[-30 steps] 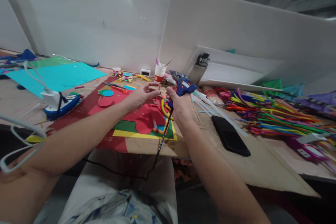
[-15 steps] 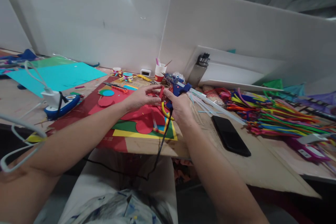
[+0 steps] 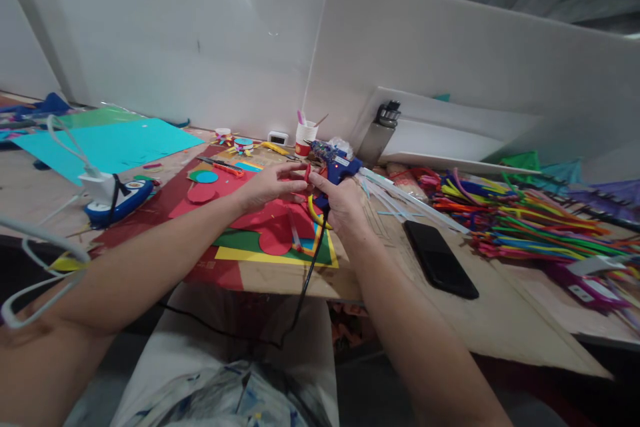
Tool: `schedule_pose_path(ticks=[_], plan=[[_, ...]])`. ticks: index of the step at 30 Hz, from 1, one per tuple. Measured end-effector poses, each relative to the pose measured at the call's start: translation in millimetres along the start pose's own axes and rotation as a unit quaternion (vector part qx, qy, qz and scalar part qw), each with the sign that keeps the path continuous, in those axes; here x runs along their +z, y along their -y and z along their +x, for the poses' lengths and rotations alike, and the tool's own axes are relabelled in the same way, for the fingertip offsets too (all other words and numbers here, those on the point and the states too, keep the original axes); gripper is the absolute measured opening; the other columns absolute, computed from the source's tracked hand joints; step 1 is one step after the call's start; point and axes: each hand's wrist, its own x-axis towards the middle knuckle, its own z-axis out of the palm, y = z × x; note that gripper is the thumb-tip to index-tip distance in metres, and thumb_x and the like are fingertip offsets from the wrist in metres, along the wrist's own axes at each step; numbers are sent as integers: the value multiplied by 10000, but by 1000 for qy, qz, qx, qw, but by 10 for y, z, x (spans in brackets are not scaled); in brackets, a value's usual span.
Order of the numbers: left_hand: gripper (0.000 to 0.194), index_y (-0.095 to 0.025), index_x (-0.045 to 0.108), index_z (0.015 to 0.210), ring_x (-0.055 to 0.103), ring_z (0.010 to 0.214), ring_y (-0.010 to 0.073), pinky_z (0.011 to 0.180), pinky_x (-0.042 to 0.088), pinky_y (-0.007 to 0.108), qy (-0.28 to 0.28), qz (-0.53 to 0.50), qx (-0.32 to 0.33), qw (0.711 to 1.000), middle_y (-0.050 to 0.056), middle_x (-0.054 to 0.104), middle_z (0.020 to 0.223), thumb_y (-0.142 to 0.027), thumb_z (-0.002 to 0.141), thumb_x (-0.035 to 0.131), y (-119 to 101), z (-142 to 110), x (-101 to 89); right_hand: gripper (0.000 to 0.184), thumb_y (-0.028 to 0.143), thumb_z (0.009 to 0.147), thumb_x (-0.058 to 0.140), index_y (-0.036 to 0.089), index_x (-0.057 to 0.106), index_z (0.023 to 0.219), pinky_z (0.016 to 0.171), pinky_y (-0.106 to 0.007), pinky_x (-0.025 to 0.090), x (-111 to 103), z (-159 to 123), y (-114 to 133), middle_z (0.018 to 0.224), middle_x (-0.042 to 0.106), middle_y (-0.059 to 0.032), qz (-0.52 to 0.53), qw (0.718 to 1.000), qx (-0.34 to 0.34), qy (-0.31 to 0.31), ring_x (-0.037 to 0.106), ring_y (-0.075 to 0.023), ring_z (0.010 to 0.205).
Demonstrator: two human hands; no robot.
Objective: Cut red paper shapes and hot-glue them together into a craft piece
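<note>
My left hand (image 3: 275,185) is closed, its fingers pinching a small red paper strip (image 3: 307,173) that looks bent. My right hand (image 3: 343,199) grips a blue glue gun (image 3: 341,168), its thumb and finger also at the strip. A small red light shows on the gun, and its nozzle points left. The black cord (image 3: 311,271) hangs from its handle towards my lap. A yellow curved piece (image 3: 314,212) shows just below the fingers. Beneath my hands lie red paper shapes (image 3: 275,237) on green and yellow sheets (image 3: 260,256). My fingers partly hide the strip and the gun's handle.
Scissors (image 3: 227,169) and blue and red paper discs (image 3: 205,177) lie left of my hands. Behind stand paper cups (image 3: 303,137) and a bottle (image 3: 377,137). A black phone (image 3: 440,259), glue sticks (image 3: 393,190) and many pipe cleaners (image 3: 530,213) lie right.
The glue gun has shifted slightly left along with my right hand. The red strip looks narrower and more bent between my fingers. My left hand has barely moved.
</note>
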Motion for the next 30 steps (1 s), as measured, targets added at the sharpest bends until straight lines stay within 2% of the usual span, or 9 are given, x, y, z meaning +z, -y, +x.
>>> schedule_pose_path(ticks=[5, 9, 12, 16, 21, 26, 30], plan=[[700, -167, 640, 1339, 706, 1086, 304, 849, 614, 409, 1, 55, 13, 998, 180, 675, 1303, -372, 712, 874, 19, 11, -37, 331, 276, 546, 847, 179, 664, 804, 647, -294, 565, 19, -8, -3, 735, 708, 8, 60, 998, 28, -11, 653, -141, 625], [706, -176, 635, 1342, 697, 1101, 296, 868, 603, 390, 9, 91, 28, 995, 167, 672, 1294, -409, 718, 868, 43, 21, -59, 277, 236, 559, 820, 175, 690, 796, 615, -265, 542, 24, -14, -10, 708, 698, 20, 36, 999, 32, -26, 626, -120, 592], [695, -179, 645, 1322, 700, 1085, 293, 860, 605, 398, 6, 85, 27, 996, 164, 685, 1264, -418, 710, 870, 41, 23, -48, 251, 228, 582, 803, 175, 705, 808, 592, -250, 527, 27, -12, -24, 710, 701, 18, 13, 999, 33, -34, 619, -115, 584], [691, -171, 643, 1317, 703, 1077, 290, 869, 604, 414, -2, 75, 25, 997, 165, 692, 1237, -406, 708, 871, 19, 13, -28, 264, 275, 609, 829, 182, 686, 811, 606, -265, 544, 42, -20, -23, 713, 698, 19, 52, 998, 22, -29, 633, -122, 585], [761, -211, 614, 1389, 713, 1049, 273, 864, 597, 397, -5, 91, 23, 996, 131, 710, 1204, -395, 699, 877, 2, -5, -27, 324, 316, 620, 861, 201, 687, 869, 726, -311, 592, 40, -49, 1, 851, 733, 2, 41, 999, 21, 3, 694, -149, 710], [770, -200, 619, 1398, 707, 1067, 290, 843, 597, 398, 17, 53, 16, 998, 153, 715, 1219, -413, 703, 875, 9, -3, -21, 330, 310, 589, 858, 204, 677, 843, 720, -320, 594, 42, -32, -16, 835, 731, -1, 50, 999, 19, -1, 688, -159, 705], [715, -205, 655, 1350, 715, 1036, 267, 851, 600, 390, 23, 14, 4, 1000, 152, 704, 1264, -394, 699, 881, 10, 4, -7, 322, 290, 560, 850, 198, 676, 815, 717, -314, 590, 55, -11, -28, 777, 722, 5, 60, 998, 17, -8, 686, -160, 682]])
